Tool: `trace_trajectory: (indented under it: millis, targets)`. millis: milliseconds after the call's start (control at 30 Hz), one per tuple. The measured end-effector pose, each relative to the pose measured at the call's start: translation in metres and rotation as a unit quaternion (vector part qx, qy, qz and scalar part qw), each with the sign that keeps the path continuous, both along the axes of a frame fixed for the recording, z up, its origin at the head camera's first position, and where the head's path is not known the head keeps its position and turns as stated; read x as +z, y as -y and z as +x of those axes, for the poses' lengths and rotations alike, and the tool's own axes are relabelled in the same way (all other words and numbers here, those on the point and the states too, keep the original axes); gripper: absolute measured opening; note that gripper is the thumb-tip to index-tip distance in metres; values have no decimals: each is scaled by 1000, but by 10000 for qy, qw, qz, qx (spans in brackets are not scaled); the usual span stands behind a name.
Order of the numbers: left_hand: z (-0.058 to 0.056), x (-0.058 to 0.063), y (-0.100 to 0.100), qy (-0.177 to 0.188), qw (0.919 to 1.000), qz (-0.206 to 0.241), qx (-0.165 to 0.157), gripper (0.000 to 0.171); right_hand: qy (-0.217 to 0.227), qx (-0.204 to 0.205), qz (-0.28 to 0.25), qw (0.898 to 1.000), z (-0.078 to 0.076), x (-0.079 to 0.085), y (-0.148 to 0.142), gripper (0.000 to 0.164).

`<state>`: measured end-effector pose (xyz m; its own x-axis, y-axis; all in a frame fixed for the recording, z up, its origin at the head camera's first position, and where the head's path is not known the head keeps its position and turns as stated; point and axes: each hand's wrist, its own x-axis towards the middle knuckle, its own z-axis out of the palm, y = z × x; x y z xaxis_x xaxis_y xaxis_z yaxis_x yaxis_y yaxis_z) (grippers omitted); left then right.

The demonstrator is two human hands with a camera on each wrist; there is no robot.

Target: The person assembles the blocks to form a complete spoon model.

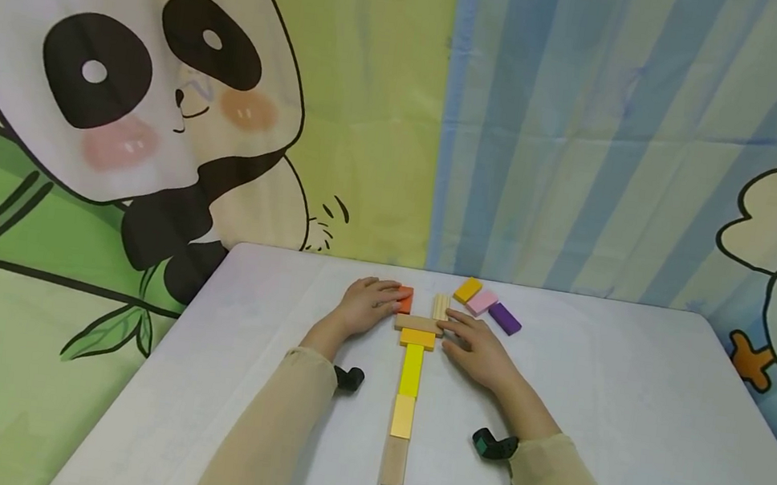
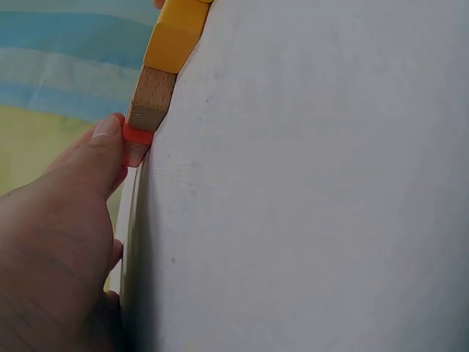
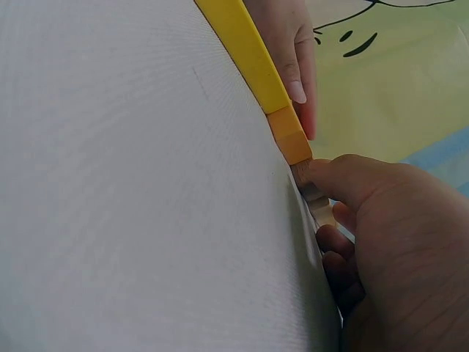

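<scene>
In the head view, toy blocks form a column with a crosspiece near the table's far edge. My left hand (image 1: 365,304) pinches a red-orange block (image 1: 406,300) standing at the crosspiece's left end; the left wrist view shows my thumb against this red block (image 2: 138,136). On the right, fingers of my right hand (image 1: 480,355) touch the end of the crosswise wooden block (image 1: 418,325), beside a pale ribbed block (image 1: 441,306). Below the crosspiece run an orange block (image 1: 418,339), a yellow block (image 1: 411,371), a pale-yellow block (image 1: 403,416) and a plain wooden block (image 1: 394,463).
Beyond my right hand lie an amber block (image 1: 468,289), a pink block (image 1: 482,302) and a purple block (image 1: 504,319). They rest on the white table (image 1: 631,402). A printed panda curtain (image 1: 361,110) hangs behind the far edge.
</scene>
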<state>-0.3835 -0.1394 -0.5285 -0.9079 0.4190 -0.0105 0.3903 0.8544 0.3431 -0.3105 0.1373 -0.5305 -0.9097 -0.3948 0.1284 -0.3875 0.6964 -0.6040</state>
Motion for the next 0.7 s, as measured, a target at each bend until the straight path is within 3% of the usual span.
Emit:
trace_trajectory:
  millis: [267, 533, 700]
  targets:
    - [6, 5, -1, 41, 10000, 17, -71, 43, 100, -69, 63, 9999, -3, -4, -1, 42]
    - [7, 2, 0, -8, 9999, 124, -5, 44, 54, -38, 69, 10000, -3, -5, -1, 42]
    - [8, 2, 0, 289, 9964, 778, 199, 52, 90, -68, 50, 9999, -3, -5, -1, 42]
